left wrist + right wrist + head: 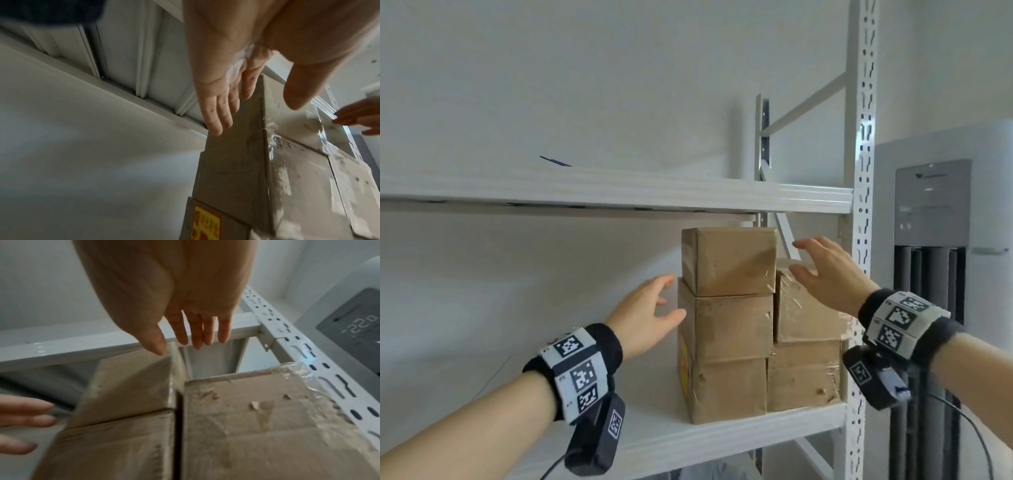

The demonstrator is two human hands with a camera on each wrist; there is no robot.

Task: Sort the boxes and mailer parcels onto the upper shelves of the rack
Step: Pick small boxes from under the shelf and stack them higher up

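Several brown cardboard boxes stand stacked at the right end of a white rack shelf (722, 442). The top box (732, 262) (127, 386) sits on a middle box (729, 329) (232, 162), which sits on a bottom box (726, 390). Beside them two taped boxes (804, 315) (257, 418) are stacked against the post. My left hand (650, 308) (226, 91) is open just left of the stack, fingers straight, apart from the cardboard. My right hand (822, 270) (185, 331) is open to the right of the top box, above the taped box, holding nothing.
The upper shelf (619, 192) runs right above the top box. A perforated white upright (861, 240) (308, 353) bounds the shelf on the right. A grey appliance (935, 222) with a lit display (359, 324) stands beyond it. The shelf left of the stack is bare white.
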